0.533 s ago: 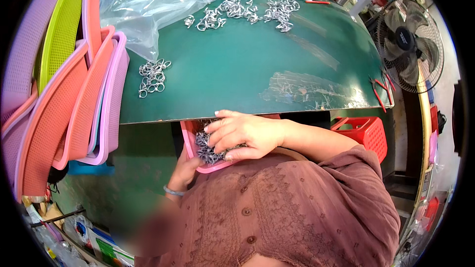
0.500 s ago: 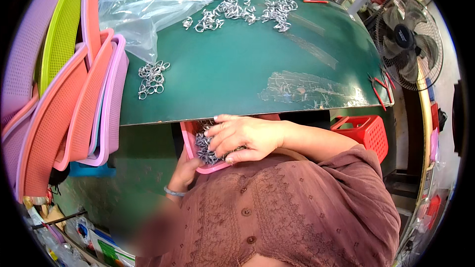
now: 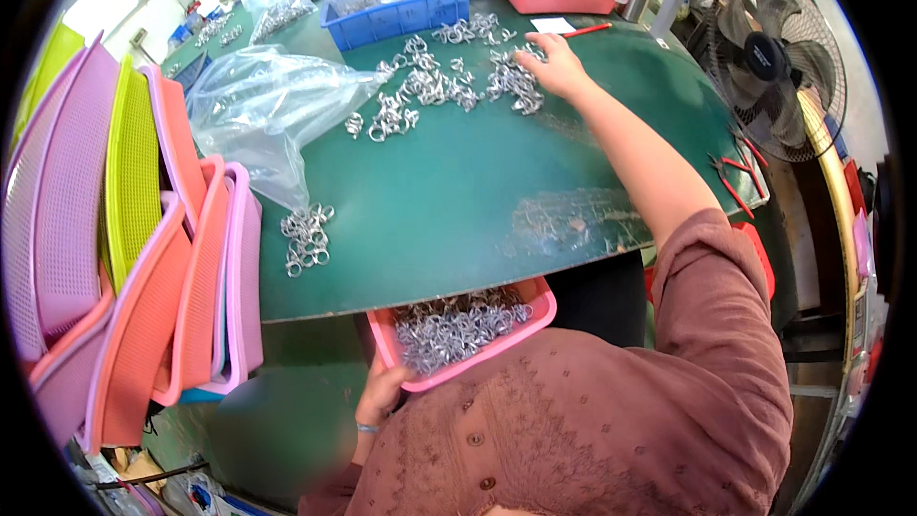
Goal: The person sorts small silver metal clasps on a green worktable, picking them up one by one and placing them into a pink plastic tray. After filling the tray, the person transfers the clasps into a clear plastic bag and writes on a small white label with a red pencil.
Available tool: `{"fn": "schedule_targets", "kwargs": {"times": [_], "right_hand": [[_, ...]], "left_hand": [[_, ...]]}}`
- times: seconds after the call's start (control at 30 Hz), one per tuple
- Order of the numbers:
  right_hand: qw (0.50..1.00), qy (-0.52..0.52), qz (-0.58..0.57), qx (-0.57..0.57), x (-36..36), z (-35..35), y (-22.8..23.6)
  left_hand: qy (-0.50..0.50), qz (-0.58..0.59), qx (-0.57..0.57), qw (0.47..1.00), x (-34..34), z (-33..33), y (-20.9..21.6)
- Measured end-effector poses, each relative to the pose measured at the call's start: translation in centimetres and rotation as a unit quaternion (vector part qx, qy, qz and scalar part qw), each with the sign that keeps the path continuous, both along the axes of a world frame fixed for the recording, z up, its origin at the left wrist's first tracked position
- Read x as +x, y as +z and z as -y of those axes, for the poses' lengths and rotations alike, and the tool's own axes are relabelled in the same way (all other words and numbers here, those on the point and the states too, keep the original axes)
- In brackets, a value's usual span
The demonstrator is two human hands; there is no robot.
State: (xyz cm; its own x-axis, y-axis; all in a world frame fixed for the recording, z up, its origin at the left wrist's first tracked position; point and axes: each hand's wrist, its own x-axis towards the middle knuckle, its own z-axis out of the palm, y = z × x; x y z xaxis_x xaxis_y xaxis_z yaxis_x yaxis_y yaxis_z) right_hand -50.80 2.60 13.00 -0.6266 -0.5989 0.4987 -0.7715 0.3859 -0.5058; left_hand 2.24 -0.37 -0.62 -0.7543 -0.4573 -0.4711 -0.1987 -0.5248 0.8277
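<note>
My left hand (image 3: pixel 384 392) grips the near left corner of a pink plastic basket (image 3: pixel 485 359) on my lap, partly under the table edge. Inside lie many small silvery metal rings with clasp-like ends (image 3: pixel 449 339). My right hand (image 3: pixel 556 69) is stretched across the green table (image 3: pixel 420 229), its fingers apart over the right end of a loose pile of the same metal pieces (image 3: pixel 514 86). Whether a piece is between those fingers cannot be made out. A smaller cluster of rings (image 3: pixel 308 237) lies near the table's left front edge.
A clear plastic bag (image 3: pixel 272 105) lies on the left. Behind the pile stand a blue basket (image 3: pixel 401 19) and a red tray (image 3: pixel 554 2). Red-handled pliers (image 3: pixel 734 177) rest at the right edge, near a fan (image 3: pixel 772 62). Stacked coloured baskets (image 3: pixel 143 229) crowd the left side.
My right hand has left the rings in the pink basket and reached forward and right to the pile on the table. More of the basket shows now. My left hand stays at its corner.
</note>
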Motion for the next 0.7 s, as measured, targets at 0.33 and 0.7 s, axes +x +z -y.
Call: {"fn": "schedule_targets", "kwargs": {"times": [0.33, 0.7], "right_hand": [[0.95, 0.205, -0.03, 0.233, 7.7, 5.4, -1.4], [0.859, 0.411, -0.116, 0.283, 13.1, 0.5, 4.4]], "left_hand": [[0.05, 0.047, 0.033, 0.997, 0.8, 1.0, 0.9], [0.123, 0.027, 0.05, 0.991, 0.7, -1.1, 2.0]]}}
